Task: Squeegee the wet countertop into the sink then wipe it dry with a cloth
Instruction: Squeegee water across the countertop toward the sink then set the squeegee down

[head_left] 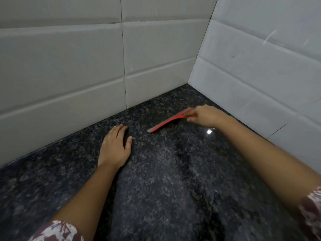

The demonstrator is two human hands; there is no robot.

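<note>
A dark speckled granite countertop [165, 171] fills the lower view and shines wet in streaks. My right hand [205, 115] grips the handle of a red squeegee [166, 121], whose blade rests on the counter near the back corner, angled down to the left. My left hand [114, 146] lies flat on the counter, palm down, fingers together, a little left of the blade's end. No sink and no cloth are in view.
White tiled walls stand behind [69, 66] and to the right [260, 70], meeting in a corner [188, 83] just beyond the squeegee. A bright light reflection [209, 131] sits on the wet stone under my right wrist.
</note>
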